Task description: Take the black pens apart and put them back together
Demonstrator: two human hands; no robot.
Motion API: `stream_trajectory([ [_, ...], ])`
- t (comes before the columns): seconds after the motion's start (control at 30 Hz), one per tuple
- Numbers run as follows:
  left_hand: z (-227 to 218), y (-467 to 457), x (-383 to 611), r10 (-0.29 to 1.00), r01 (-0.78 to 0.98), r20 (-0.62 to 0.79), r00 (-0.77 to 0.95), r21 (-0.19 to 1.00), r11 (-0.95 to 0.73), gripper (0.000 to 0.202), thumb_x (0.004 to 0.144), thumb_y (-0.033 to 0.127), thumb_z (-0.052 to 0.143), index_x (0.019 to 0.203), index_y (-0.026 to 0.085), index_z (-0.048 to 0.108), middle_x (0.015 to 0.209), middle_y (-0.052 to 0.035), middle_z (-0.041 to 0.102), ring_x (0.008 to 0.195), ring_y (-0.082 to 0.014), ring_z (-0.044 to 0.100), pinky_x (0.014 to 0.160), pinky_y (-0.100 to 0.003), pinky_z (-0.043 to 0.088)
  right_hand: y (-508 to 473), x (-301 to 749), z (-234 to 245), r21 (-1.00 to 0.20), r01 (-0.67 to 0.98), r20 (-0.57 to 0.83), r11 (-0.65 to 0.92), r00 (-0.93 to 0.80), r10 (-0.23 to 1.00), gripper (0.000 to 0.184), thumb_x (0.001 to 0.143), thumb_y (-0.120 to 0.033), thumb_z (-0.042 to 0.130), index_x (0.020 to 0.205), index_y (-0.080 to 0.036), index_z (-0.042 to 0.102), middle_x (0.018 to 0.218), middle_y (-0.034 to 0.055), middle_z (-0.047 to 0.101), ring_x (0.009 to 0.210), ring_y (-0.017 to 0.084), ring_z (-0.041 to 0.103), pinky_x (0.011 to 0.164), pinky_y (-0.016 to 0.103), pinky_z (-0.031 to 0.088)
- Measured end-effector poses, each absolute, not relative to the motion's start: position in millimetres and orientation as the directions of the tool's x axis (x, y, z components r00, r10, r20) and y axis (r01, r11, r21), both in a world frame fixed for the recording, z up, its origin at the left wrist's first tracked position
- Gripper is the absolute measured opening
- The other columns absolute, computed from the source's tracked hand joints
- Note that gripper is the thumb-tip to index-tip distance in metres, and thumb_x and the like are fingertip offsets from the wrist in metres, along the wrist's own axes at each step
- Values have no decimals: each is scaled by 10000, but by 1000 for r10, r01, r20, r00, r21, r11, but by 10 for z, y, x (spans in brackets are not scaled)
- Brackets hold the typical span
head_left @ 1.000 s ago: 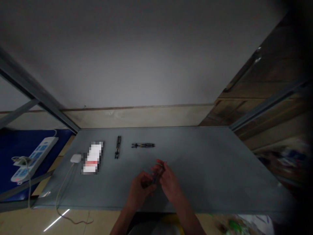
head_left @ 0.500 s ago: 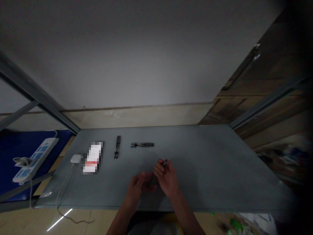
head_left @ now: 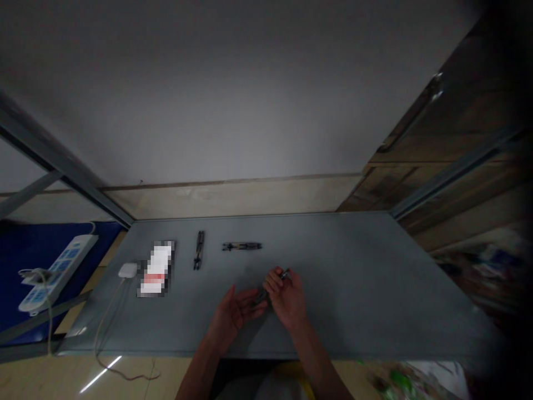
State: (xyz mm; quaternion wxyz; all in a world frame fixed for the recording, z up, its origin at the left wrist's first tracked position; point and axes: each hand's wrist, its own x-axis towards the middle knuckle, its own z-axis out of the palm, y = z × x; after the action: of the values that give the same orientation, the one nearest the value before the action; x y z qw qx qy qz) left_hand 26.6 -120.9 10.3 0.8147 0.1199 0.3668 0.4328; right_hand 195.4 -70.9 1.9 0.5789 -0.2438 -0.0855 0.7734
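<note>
My right hand [head_left: 287, 297] is closed around a slender dark metal tool [head_left: 270, 289], whose tip sticks out up and to the right past my fingers. My left hand [head_left: 235, 314] lies open beside it, fingers spread, close to the tool's lower end. I cannot tell whether they touch. Farther back on the grey table [head_left: 353, 294] lie two similar dark tools, one running front to back [head_left: 199, 250] and one crosswise [head_left: 242, 246]. Their exact kind is too small to tell.
A pixelated white package [head_left: 156, 269] and a white charger [head_left: 127, 270] with a cable over the front edge lie on the table's left. A white power strip [head_left: 58, 272] sits on a blue surface beyond. Metal frame bars flank the table.
My left hand has moved away from the tool and opened wider. The tool's tip now shows above my right hand, which has turned it up and to the right.
</note>
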Motion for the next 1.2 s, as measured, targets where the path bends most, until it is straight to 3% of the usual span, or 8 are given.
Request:
stream_trajectory([
  [0.4, 82, -1170, 205, 765, -607, -421, 488, 466, 644, 619, 878, 613, 494, 1047, 72, 743, 1169, -189, 715, 1215, -356, 597, 1141, -466, 370, -689, 2002, -44, -403, -859, -245, -316, -231, 941, 273, 901, -347, 512, 658, -224, 494, 601, -54, 260, 493, 119, 264, 482, 249, 357],
  [0.6, 84, -1184, 199, 772, -629, -377, 512, 447, 636, 613, 902, 584, 468, 1059, 56, 738, 1178, -192, 712, 1226, -343, 591, 1162, -457, 338, -702, 1989, -29, -463, -829, -254, -314, -216, 943, 309, 908, -420, 508, 662, -234, 488, 603, -53, 262, 490, 125, 255, 470, 262, 357],
  [0.97, -17, -1223, 163, 790, -658, -320, 523, 437, 613, 606, 934, 553, 430, 1077, 49, 734, 1202, -200, 700, 1243, -350, 576, 1181, -482, 285, -745, 1992, -103, -265, -911, -180, -315, -274, 945, 218, 881, -282, 543, 690, -225, 456, 584, -61, 284, 499, 116, 279, 484, 243, 363],
  [1.2, -62, -1254, 145, 796, -654, -307, 522, 454, 604, 619, 946, 557, 394, 1068, 59, 740, 1197, -204, 701, 1230, -340, 589, 1178, -484, 280, -765, 1986, -128, -228, -914, -170, -335, -302, 938, 241, 894, -272, 527, 688, -226, 411, 584, -58, 309, 504, 115, 312, 492, 250, 368],
])
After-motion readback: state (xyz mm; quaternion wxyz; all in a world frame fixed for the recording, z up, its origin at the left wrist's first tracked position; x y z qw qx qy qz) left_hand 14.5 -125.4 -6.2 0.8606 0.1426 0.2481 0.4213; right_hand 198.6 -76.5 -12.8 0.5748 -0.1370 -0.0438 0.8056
